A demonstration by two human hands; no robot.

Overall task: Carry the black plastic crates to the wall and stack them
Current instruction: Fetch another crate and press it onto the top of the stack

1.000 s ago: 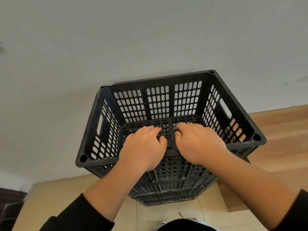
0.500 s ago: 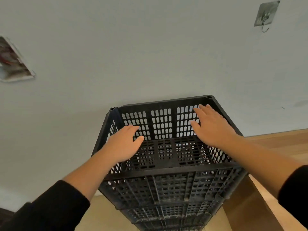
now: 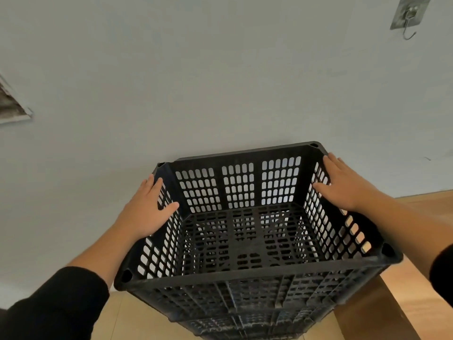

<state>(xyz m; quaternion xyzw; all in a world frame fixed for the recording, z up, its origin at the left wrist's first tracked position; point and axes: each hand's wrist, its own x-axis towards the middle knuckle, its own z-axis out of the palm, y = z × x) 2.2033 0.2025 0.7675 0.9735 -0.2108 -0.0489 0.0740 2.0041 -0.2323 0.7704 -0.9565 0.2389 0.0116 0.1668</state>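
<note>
- Looking down, we see the top crate [image 3: 247,217] of a stack of black slotted crates, its open mouth toward us and its far side close against the pale wall [image 3: 220,82].
- Our left hand [image 3: 147,212] lies on the crate's left rim, fingers spread flat along the outside edge and the thumb hooked over to the inside wall; it is loosely open, resting on the plastic rather than gripping it.
- Our right hand [image 3: 343,185] sits on the right rim near the far corner, fingers extended and palm down, thumb pointing in over the slotted wall (again a light touch, not a clench).
- Below the top crate, more crates [image 3: 245,322] show as dark ribbed layers; how many, we cannot tell from this angle.
- Pale wooden flooring [image 3: 416,217] runs to the right of the stack.
- On the wall, a metal hook [image 3: 408,18] hangs at upper right, and the corner of a framed picture [image 3: 12,104] enters at the left edge.
- Black sleeves [image 3: 49,307] cover both forearms.
</note>
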